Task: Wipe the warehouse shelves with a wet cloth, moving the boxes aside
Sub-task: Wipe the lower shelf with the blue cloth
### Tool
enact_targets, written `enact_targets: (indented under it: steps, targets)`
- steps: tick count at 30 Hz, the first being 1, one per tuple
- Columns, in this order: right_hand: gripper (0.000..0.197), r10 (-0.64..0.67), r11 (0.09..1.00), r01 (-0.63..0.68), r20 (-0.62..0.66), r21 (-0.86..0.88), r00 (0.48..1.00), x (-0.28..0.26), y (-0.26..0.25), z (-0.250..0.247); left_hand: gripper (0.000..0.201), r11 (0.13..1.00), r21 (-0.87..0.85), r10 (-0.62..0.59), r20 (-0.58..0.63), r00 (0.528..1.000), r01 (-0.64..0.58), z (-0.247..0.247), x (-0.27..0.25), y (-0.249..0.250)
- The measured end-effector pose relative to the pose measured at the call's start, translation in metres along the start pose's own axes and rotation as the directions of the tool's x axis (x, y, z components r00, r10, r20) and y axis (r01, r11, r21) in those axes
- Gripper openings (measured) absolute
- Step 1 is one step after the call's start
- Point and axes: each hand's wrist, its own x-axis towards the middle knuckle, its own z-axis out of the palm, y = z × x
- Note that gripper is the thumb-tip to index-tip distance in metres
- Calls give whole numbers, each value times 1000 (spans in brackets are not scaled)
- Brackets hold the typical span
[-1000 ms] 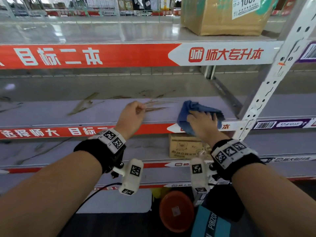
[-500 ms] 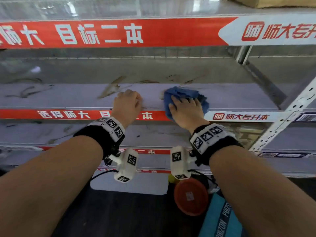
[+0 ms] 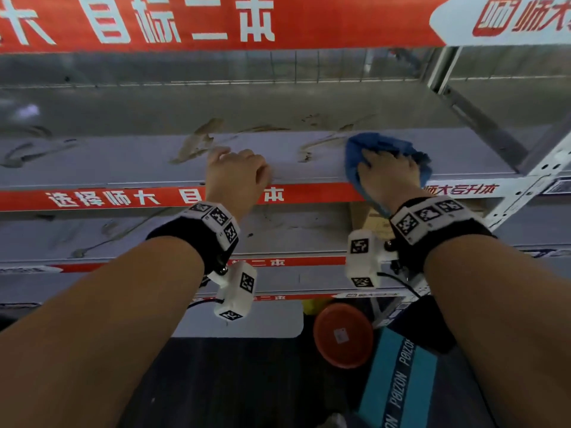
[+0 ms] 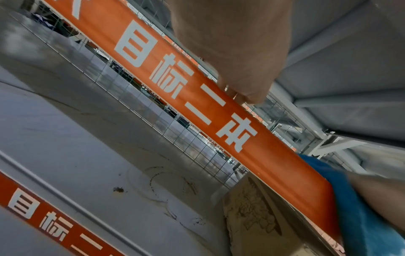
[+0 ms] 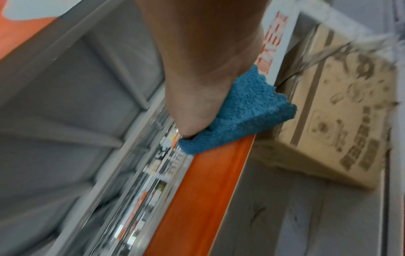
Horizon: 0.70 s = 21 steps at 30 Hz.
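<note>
A: Wiping underway. Crumpled blue terry cloth (image 3: 374, 149) lies on the grey metal shelf (image 3: 123, 162), near its front edge, right hand (image 3: 390, 174) pressing it flat with fingers spread.

B: Change?

A: A second ago the cloth sat nearer the white perforated upright (image 3: 537, 180); half a second ago it was closer to the left hand. The stroke runs back and forth, so brown streaks (image 3: 197, 143) remain.

B: Left hand (image 3: 236, 174)?

A: Curled loosely, knuckles resting on the shelf, holding nothing, as before. Brown cardboard box (image 5: 342, 104) one shelf down, untouched.
</note>
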Motion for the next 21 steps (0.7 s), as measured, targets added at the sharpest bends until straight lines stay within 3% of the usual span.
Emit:
enact_targets:
  steps: [5, 9, 11, 15, 18, 21]
  targets:
    - [46, -337, 941, 337, 23, -8, 941, -8, -91, 11, 38, 1000, 8, -21, 75, 997, 21, -5, 0, -3]
    - [48, -390, 921, 390, 46, 20, 920, -4, -91, 12, 31, 999, 6, -41, 137, 990, 41, -14, 5, -3]
    - [48, -340, 940, 339, 23, 32, 940, 1, -67, 8, 32, 998, 6, -61, 150, 987, 61, -16, 7, -1]
    - [46, -91, 996, 92, -16, 18, 996, 4, 16, -3, 36, 995, 2, -100, 162, 982, 101, -17, 8, 5]
    - [48, 80, 996, -80, -15, -26, 997, 3, 69, -12, 34, 994, -2, -103, 154, 983, 105, -18, 6, 8]
    - [48, 154, 988, -154, 7, -13, 988, 2, 75, -15, 32, 992, -5, -127, 175, 976, 130, -21, 6, 10]
